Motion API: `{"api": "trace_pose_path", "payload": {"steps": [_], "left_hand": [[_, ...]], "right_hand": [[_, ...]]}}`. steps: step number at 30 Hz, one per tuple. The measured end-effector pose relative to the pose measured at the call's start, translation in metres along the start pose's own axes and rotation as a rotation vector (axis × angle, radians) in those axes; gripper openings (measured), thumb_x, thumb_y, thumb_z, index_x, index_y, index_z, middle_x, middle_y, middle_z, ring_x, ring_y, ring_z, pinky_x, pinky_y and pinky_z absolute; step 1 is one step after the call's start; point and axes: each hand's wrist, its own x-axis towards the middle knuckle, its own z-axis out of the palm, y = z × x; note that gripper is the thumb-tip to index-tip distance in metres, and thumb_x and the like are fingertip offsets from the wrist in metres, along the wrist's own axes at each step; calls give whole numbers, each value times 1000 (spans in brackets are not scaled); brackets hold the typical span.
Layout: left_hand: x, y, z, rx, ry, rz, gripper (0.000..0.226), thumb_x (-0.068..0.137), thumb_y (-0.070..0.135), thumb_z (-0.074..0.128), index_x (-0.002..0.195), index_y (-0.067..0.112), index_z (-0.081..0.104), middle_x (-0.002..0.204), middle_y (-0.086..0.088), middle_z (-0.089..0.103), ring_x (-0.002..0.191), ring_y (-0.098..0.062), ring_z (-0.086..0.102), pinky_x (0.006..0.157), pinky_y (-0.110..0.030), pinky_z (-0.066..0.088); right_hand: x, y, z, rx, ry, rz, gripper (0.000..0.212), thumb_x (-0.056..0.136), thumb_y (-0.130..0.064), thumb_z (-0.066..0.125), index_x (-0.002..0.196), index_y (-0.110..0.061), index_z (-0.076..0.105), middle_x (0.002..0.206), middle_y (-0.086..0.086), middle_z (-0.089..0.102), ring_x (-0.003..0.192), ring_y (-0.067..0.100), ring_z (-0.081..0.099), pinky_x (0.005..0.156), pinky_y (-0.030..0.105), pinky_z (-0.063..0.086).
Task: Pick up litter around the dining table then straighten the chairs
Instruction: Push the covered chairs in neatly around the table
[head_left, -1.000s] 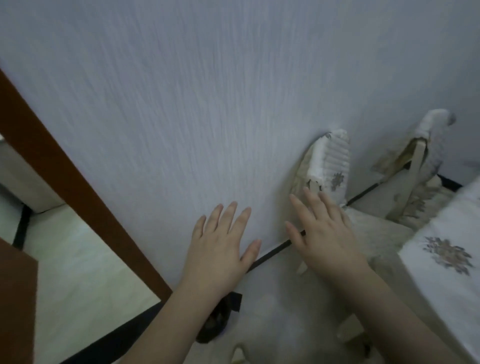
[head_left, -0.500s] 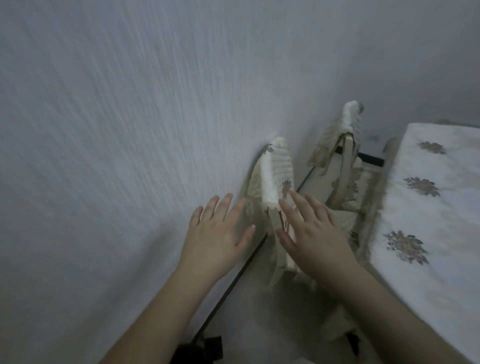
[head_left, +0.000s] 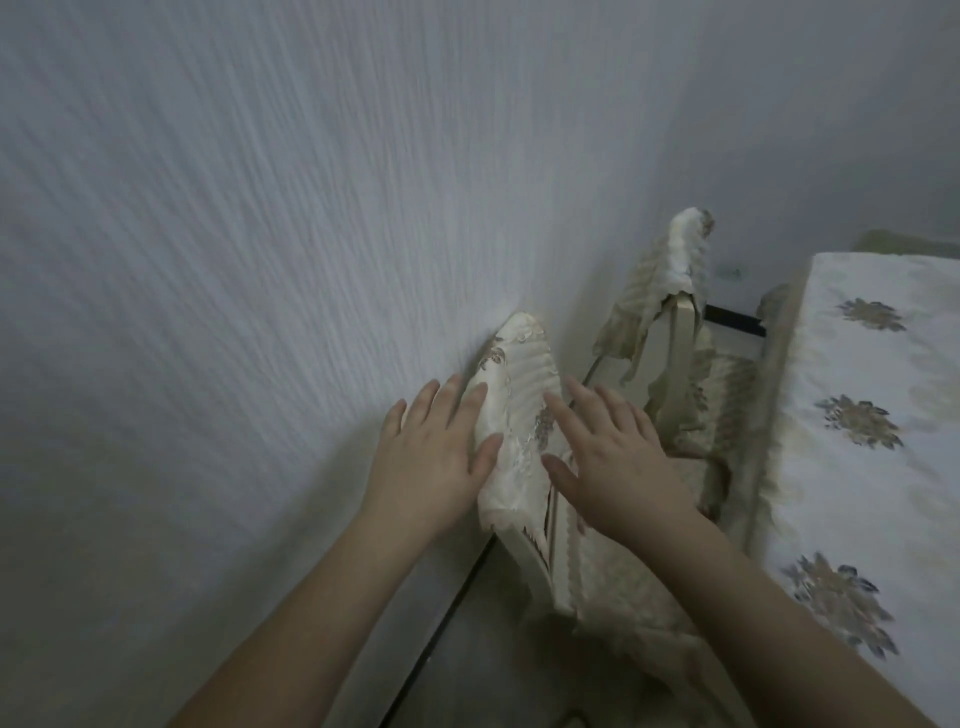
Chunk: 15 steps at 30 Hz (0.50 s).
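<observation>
Chair-straightening step, likely. Both hands reach for the near chair (head_left: 519, 395), whose covered backrest sits against the wall (head_left: 234, 260), beside the desk (head_left: 872, 415). Left hand (head_left: 431, 457) is spread flat, fingers straight, fingertips touching the backrest's wall-side edge, holding nothing. Right hand (head_left: 613, 457) is also flat and empty, at the desk-side edge; contact unclear. Flanking the backrest this way looks like setup to grip and shift it. Second chair (head_left: 675, 332) stands farther along, tucked at the desk. No litter visible.
</observation>
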Motion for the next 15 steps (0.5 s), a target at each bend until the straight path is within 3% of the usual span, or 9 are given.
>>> {"api": "trace_pose_path", "payload": {"steps": [4,11,15], "left_hand": [[36,-5,18,-35,-25,-37,72,90,63,0,152,29,15,160,1,19,147,-20,15,117,-45,17],[80,-31,59,4,-135,-47,73,92,69,12,152,28,14,159,-3,21,146,-25,18,116,-48,18],[98,-43,77,31,-132,-39,76,91,68,23,149,20,28,151,-8,39,139,-29,35,111,-49,30]], "right_hand": [[53,18,12,-36,-16,-48,68,93,-51,40,151,-26,14,160,3,13,146,26,8,117,43,6],[131,24,48,-34,-45,-66,70,92,-49,47,150,-25,15,159,3,14,146,27,8,117,41,6],[177,21,75,-17,-63,-57,71,90,-44,52,149,-24,19,158,4,17,146,27,10,117,43,8]]}}
